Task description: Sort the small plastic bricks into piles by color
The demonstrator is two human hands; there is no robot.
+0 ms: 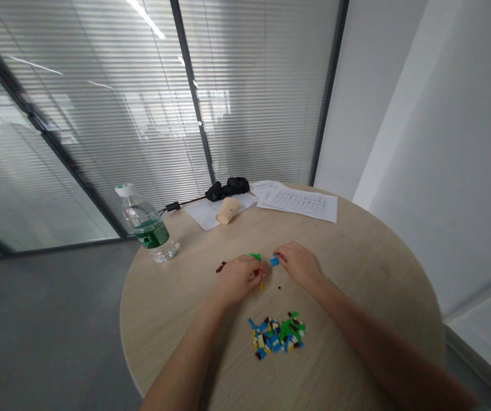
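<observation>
R hand [300, 264] clamped on blue piece [274, 261]; L hand [237, 278] nr yellow bit [261, 286], can't tell grip. Gap btwn hands & near brick pile [276, 335]; table [369, 268] edge well off.

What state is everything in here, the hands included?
Left hand: fingers curled, grip unclear
Right hand: fingertips at blue piece, grip unclear
Brick pile: loose, mixed colours
Bottle: standing, capped
Cup: lying on its side
Printed sheets: flat, overlapping
Black bundle: lying behind the cup, contents unclear
Blinds: lowered
</observation>
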